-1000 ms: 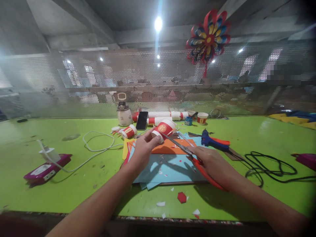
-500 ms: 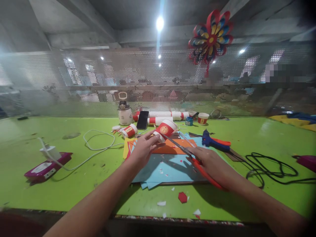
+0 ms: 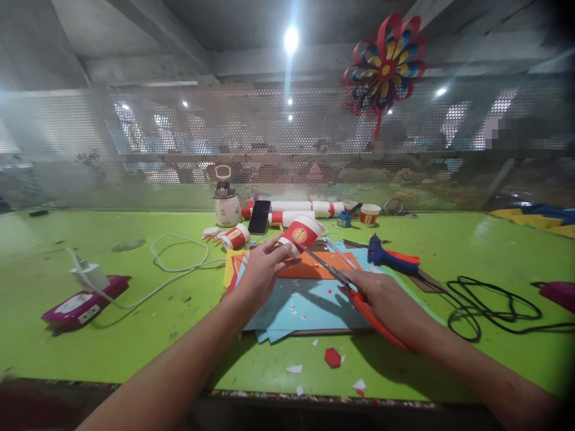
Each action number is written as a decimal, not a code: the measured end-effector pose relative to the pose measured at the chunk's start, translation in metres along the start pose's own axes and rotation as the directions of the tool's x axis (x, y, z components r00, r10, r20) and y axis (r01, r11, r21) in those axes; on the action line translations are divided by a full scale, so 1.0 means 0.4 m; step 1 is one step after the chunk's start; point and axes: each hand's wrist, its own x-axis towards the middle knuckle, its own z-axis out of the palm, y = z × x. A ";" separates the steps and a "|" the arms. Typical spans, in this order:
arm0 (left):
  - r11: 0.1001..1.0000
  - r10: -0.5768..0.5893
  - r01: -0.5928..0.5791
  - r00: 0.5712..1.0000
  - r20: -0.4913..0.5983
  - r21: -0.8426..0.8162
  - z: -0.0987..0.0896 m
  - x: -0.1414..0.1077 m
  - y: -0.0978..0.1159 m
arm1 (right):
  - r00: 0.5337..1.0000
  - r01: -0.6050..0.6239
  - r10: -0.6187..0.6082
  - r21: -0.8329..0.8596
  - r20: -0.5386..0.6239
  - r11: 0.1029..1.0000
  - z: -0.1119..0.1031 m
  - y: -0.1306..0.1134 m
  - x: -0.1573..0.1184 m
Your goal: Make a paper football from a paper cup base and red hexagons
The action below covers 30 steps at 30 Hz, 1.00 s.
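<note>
My left hand (image 3: 268,263) grips a red and white paper cup (image 3: 302,234) by its base, with the cup tilted and its rim toward the upper right. A round gold emblem shows on the cup's red band. In my right hand (image 3: 381,299) are scissors (image 3: 327,269) with red-orange handles, and their blades reach to the cup's side near the base. Whether the tip has gone into the cup's wall I cannot tell. Beneath both hands lie light blue sheets of paper (image 3: 291,308) and an orange sheet (image 3: 314,267), strewn with small paper scraps.
A blue glue gun (image 3: 390,257) with a black cord lies at the right. A phone (image 3: 259,216), a bottle (image 3: 227,206), a tipped cup (image 3: 236,237) and an upright cup (image 3: 369,215) stand behind. At the left are a purple power strip (image 3: 87,304) and white cable.
The cup has turned slightly, so its gold emblem faces me a little more. Both hands keep their hold and have hardly moved.
</note>
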 end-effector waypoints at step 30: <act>0.999 -0.035 0.035 0.999 0.000 -0.016 -0.003 0.004 0.003 | 1.000 -0.001 0.001 0.032 -0.012 0.999 -0.005 -0.018 0.003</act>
